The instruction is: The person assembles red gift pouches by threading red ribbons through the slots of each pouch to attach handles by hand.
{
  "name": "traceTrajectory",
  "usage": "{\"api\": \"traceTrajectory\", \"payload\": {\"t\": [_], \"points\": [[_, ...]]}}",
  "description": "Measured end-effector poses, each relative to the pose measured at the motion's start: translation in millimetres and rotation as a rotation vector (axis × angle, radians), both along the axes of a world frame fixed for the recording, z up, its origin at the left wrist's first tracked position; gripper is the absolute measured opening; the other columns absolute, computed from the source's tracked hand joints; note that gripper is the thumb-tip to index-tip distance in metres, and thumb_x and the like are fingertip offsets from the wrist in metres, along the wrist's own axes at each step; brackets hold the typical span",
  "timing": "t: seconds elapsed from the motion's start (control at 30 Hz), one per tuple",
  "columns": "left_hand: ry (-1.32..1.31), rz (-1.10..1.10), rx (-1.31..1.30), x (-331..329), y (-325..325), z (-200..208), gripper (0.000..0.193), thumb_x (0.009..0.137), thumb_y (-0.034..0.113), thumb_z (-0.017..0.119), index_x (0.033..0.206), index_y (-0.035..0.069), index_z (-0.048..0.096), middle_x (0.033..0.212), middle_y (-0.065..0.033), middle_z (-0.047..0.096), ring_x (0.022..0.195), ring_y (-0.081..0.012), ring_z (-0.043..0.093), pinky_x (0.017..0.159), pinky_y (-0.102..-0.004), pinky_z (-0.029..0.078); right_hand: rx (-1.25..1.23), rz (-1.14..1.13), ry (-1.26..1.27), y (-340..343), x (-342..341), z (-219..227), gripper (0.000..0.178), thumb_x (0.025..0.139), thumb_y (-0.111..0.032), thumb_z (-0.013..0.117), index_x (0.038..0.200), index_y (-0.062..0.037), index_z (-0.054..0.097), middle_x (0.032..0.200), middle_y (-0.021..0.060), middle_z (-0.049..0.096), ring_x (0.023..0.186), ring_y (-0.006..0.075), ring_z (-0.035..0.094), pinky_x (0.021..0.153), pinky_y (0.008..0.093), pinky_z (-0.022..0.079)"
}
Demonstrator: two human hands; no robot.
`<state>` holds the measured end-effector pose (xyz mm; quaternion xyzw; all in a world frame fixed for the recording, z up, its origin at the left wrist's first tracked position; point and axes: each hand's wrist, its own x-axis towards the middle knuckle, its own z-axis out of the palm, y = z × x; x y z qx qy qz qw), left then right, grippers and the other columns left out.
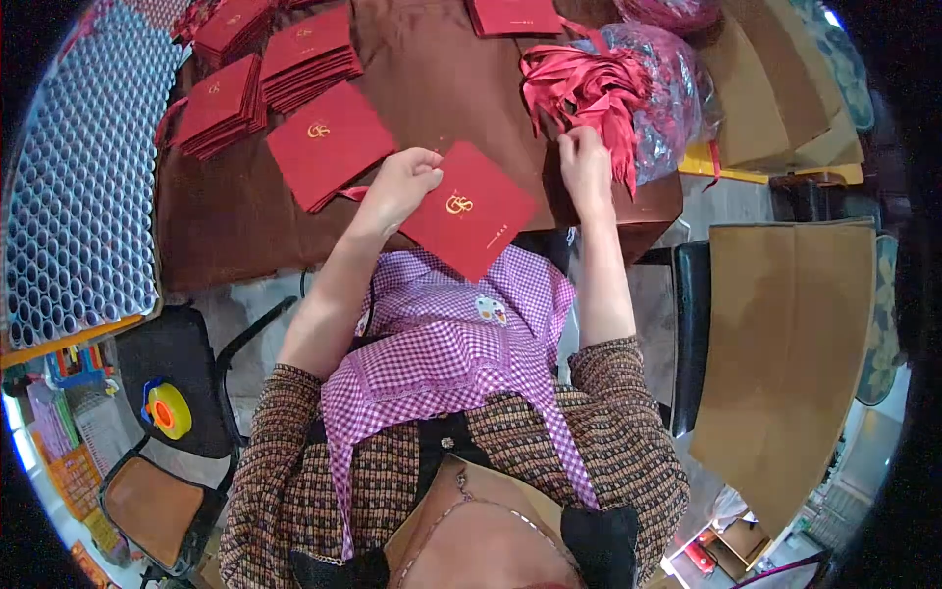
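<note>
My left hand point(404, 187) is closed on the left corner of a flat red card point(466, 211) with a gold emblem. The card is held tilted over the table's front edge, above my lap. My right hand point(587, 175) is at the lower edge of a bundle of red ribbons point(589, 83), its fingers pinched on a ribbon. The bundle lies on clear plastic wrap point(672, 98). Just left of my left hand a stack of red cards point(329, 142) lies on the table, a bit of ribbon showing at its lower right.
More stacked red cards point(218, 106) stand at the far left of the brown-covered table point(422, 79), beside a tray of round-holed cells point(83, 187). Another red card stack point(515, 15) is at the far edge. Cardboard point(785, 353) rests beside a chair on my right; a black chair point(177, 393) holds a yellow tape roll point(169, 410).
</note>
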<state>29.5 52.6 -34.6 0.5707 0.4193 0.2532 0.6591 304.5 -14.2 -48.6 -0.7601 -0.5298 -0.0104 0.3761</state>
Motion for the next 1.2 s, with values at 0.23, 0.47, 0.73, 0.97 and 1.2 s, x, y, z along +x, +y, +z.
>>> {"api": "traceTrajectory", "payload": {"t": [0.23,0.47,0.73,0.97,1.2], "points": [[0.000,-0.024,-0.075,-1,-2,-1,0.033,0.086,0.002,0.058,0.118,-0.007,0.053,0.096,-0.0072,0.064,0.085,-0.0117,0.061,0.075,-0.0244,0.049,0.104,0.174,0.231,-28,-18,51,0.020,0.085,-0.007,0.059,0.103,0.0001,0.063,0.083,0.0069,0.067,0.072,0.0118,0.060,0.066,0.0269,0.049],[0.067,-0.025,-0.028,1,-6,7,0.032,0.087,0.002,0.058,0.117,-0.007,0.054,0.094,-0.0061,0.064,0.083,-0.0107,0.060,0.074,-0.0239,0.049,-0.355,0.477,0.479,-31,-41,64,0.027,0.086,-0.004,0.060,0.113,-0.0029,0.063,0.094,0.0070,0.067,0.076,0.0147,0.062,0.071,0.0272,0.050],[0.078,-0.018,-0.008,1,-5,6,0.032,0.086,0.002,0.058,0.117,-0.008,0.053,0.092,-0.0059,0.064,0.081,-0.0106,0.060,0.073,-0.0235,0.049,-0.179,0.657,-0.128,-23,-34,46,0.025,0.075,-0.001,0.064,0.100,-0.0064,0.066,0.107,0.0096,0.060,0.102,0.0303,0.054,0.090,0.0384,0.043],[0.060,-0.031,-0.014,3,-3,1,0.031,0.087,0.001,0.056,0.116,-0.007,0.053,0.092,-0.0066,0.064,0.081,-0.0111,0.061,0.072,-0.0236,0.050,-0.198,0.627,-0.112,-25,-26,26,0.016,0.074,-0.002,0.065,0.089,-0.0044,0.063,0.097,0.0082,0.063,0.094,0.0296,0.057,0.089,0.0369,0.043],[0.023,-0.018,0.015,-1,-2,-13,0.028,0.087,0.001,0.055,0.114,-0.007,0.053,0.093,-0.0073,0.064,0.083,-0.0116,0.061,0.073,-0.0238,0.050,-0.045,0.534,0.499,-20,-64,24,0.007,0.082,-0.006,0.064,0.088,-0.0032,0.062,0.093,0.0072,0.065,0.089,0.0220,0.061,0.082,0.0338,0.048]]}}
